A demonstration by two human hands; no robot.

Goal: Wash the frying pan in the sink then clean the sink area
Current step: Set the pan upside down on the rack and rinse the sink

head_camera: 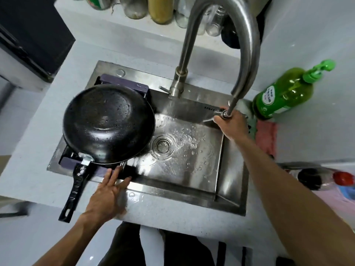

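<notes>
A black frying pan [107, 123] lies upside down, wet with drops, on a purple rack [124, 83] across the left part of the steel sink [230, 192]. Its black handle [74, 191] sticks out over the front counter. My left hand [107, 194] rests with straight fingers on the sink's front rim, fingertips at the rack's near bar. My right hand [231, 125] grips the spout end of the tall steel faucet [247, 54] at the sink's right side. Water lies pooled and bubbly around the drain [162, 145].
A green pump bottle of dish soap [284, 93] stands right of the sink, a pink cloth [266, 137] below it. Glass bottles and jars [159, 8] line the back ledge. A bottle with a red cap [342, 178] lies at the right counter edge.
</notes>
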